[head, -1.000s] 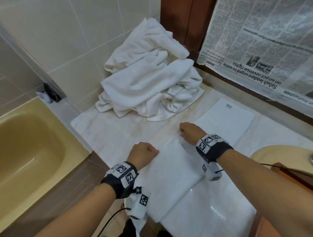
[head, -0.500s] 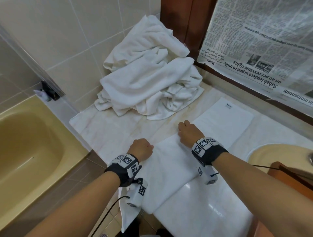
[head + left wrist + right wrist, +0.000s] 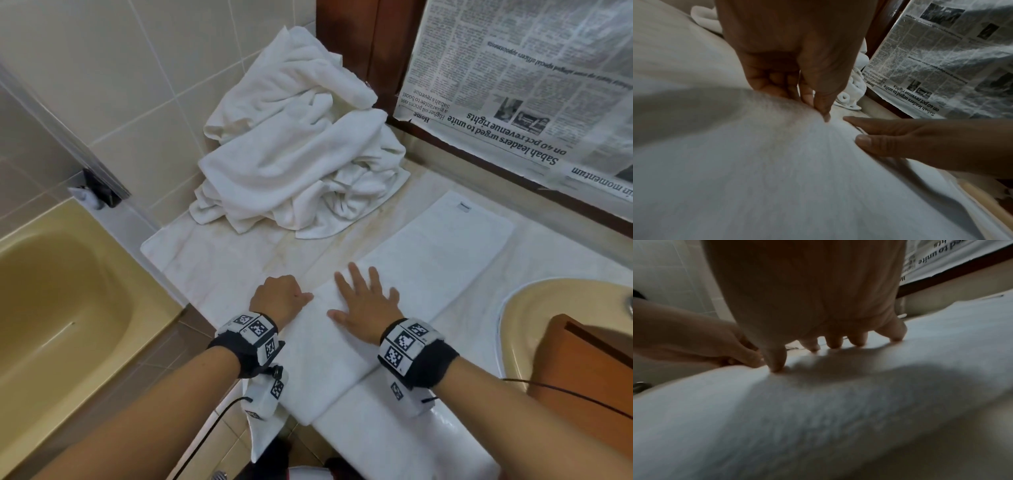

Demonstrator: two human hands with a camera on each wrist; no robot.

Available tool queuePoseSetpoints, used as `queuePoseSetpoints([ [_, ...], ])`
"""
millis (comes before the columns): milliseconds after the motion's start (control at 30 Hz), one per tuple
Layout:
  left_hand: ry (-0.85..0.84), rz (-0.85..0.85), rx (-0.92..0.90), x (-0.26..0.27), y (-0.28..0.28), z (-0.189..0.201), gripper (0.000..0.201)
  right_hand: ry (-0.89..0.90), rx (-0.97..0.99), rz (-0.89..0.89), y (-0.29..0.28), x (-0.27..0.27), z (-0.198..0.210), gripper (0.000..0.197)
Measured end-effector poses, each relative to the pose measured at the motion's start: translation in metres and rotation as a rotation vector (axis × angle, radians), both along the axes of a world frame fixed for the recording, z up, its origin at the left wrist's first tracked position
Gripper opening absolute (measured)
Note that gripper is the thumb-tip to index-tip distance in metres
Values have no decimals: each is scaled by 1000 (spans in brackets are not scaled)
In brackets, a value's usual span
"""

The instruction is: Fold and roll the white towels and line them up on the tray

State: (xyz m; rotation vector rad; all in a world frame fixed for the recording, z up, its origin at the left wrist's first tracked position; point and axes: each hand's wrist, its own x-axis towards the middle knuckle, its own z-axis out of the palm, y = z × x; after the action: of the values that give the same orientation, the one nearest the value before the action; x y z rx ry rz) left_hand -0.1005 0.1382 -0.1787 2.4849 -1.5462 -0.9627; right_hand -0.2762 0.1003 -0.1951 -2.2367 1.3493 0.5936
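Note:
A long white towel (image 3: 421,270), folded into a strip, lies diagonally across the marble counter (image 3: 219,270), its near end hanging over the front edge. My left hand (image 3: 282,299) pinches the strip's left edge (image 3: 818,116) with curled fingers. My right hand (image 3: 364,301) lies flat on the towel (image 3: 838,402) with spread fingers (image 3: 835,342), just right of the left hand. A heap of crumpled white towels (image 3: 298,150) sits in the back corner. No tray shows in any view.
A yellow bathtub (image 3: 51,308) lies to the left, below the counter. A yellow sink (image 3: 534,308) with a brown wooden object (image 3: 589,356) is at the right. Newspaper (image 3: 527,78) covers the back wall above the counter.
Both hands have drawn nearer and closer together along the towel's left edge. My right hand has let go of the edge and now lies flat with spread fingers.

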Motion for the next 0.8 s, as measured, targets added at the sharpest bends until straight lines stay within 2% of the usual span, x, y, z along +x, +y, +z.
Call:
queuePoseSetpoints([
  [167, 62, -9, -30, -1, 27, -8, 39, 19, -9, 4, -14, -23, -4, 77],
  [233, 64, -58, 3, -1, 35, -10, 40, 16, -24, -6, -18, -34, -5, 76],
  [400, 134, -231, 109, -9, 36, -6, 28, 35, -58, -30, -34, -67, -5, 76],
  [467, 237, -255, 136, -11, 32, -1, 23, 37, -67, -67, -44, -81, -4, 76],
  [533, 402, -208, 150, -9, 28, 8, 22, 28, -74, -105, -53, -89, -2, 75],
  [600, 649, -29, 139, 0, 25, 16, 25, 19, -76, -128, -58, -91, -1, 74],
  [633, 707, 41, 118, 4, 23, 19, 27, 17, -77, -136, -58, -90, 0, 74],
  [667, 682, 72, 97, 8, 21, 20, 30, 16, -83, -146, -58, -89, 0, 73],
  [767, 201, -144, 155, 18, 19, 14, 32, 16, -115, -169, -55, -82, 0, 72],
  [800, 105, -203, 171, 18, 19, 12, 34, 19, -120, -172, -54, -79, 1, 71],
])
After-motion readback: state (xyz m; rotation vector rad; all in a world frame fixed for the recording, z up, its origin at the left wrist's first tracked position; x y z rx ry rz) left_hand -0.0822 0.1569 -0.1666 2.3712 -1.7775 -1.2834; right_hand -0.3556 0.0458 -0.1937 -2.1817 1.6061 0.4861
